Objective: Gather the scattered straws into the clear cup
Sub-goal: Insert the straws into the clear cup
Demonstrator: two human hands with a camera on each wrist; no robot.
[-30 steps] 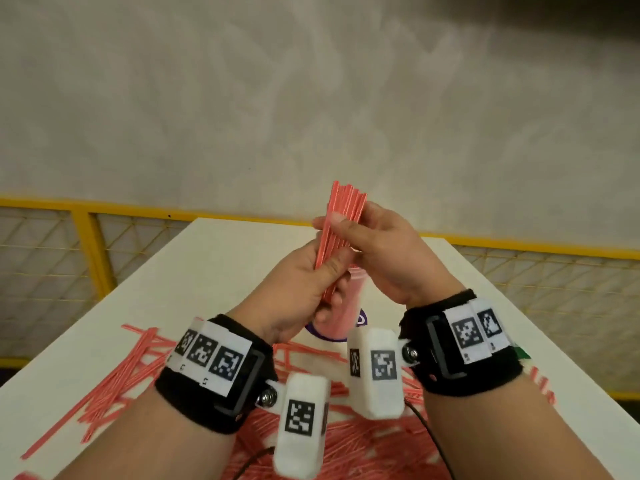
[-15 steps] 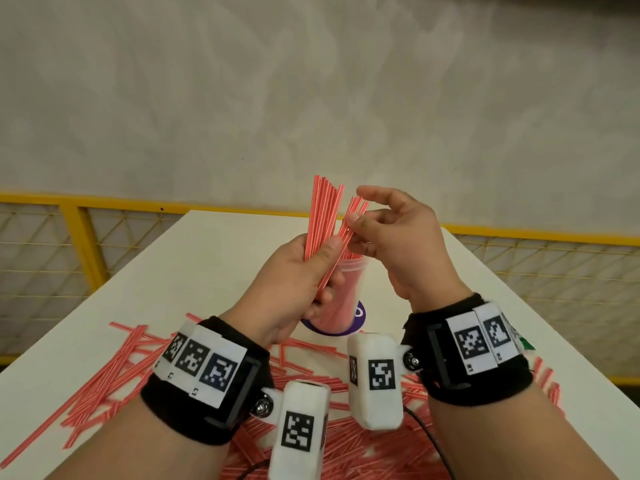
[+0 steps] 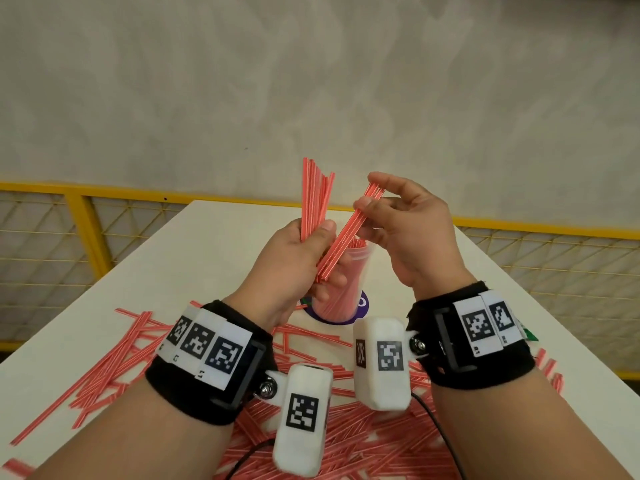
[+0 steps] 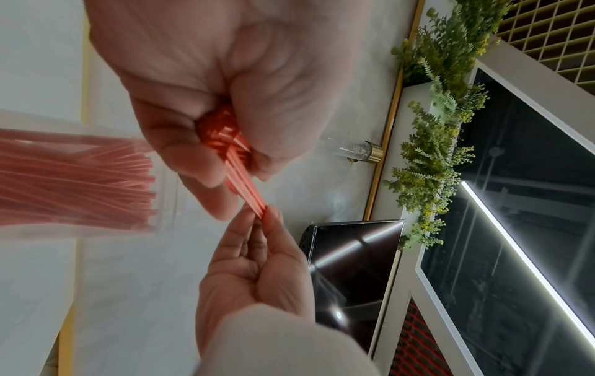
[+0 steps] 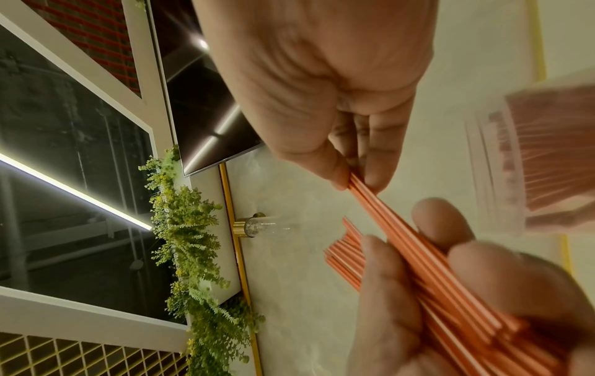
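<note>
**Two hands sorting red straws above a clear cup**

The clear cup [image 3: 341, 285] stands upright near the middle of a white tabletop [image 3: 207, 251], on a purple-ringed mark, and it is already packed with red straws. Everything else is placed relative to this cup.

To the left of the cup and nearer the viewer, loose red straws [image 3: 114, 355] lie scattered across the tabletop, thickening into a dense pile in front of the cup, beneath the wrists.

Just left of the cup and above it, the left hand [image 3: 294, 268] has its fingers and thumb curled around a bundle of straws [image 3: 317, 199] that stands nearly upright, fanning out at the top.

Directly above the cup, a smaller bunch of straws [image 3: 349, 230] slants from the left hand up toward the right.

To the right of the cup and above it, the right hand [image 3: 412, 233] pinches the upper end of this slanting bunch between thumb and fingertips.

Behind the cup, past the tabletop's far edge, a yellow railing [image 3: 83, 216] with mesh runs along a pale wall.
</note>
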